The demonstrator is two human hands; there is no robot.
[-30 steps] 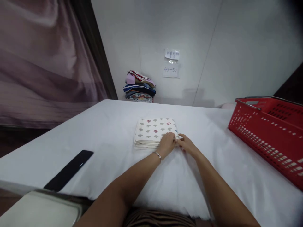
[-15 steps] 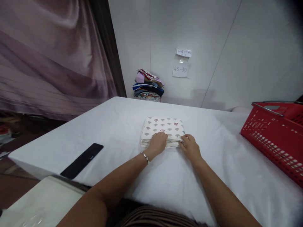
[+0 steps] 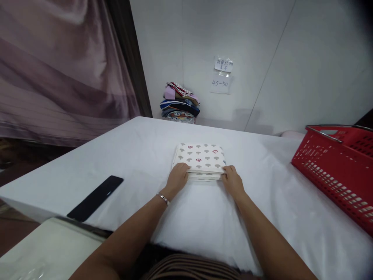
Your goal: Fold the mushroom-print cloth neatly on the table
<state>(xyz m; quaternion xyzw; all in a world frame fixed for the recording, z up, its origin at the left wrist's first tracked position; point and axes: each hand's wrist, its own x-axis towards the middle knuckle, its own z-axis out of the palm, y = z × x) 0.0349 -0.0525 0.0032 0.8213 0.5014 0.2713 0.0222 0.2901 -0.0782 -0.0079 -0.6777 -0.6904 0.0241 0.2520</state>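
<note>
A folded white cloth (image 3: 201,155) with grey and red mushroom prints lies in several layers on the white-covered table (image 3: 140,151). At its near left corner, my left hand (image 3: 178,177), with a bracelet on the wrist, pinches the upper layers. My right hand (image 3: 233,181) grips the near right corner, thumb and fingers closed on the edge. Between the hands, the lower layers show beneath the top fold. The fingertips are partly hidden by the cloth.
A black phone-like slab (image 3: 95,198) lies at the left of the table. On the right stands a red perforated basket (image 3: 335,171) with a metal handle. Folded fabrics (image 3: 180,104) are piled beyond the far edge, by the wall with paper signs (image 3: 220,83). A pinkish curtain (image 3: 58,70) hangs at left.
My left hand has slid left along the cloth's near edge to its corner. The right hand stays at the right corner. The whole view has shifted slightly.
</note>
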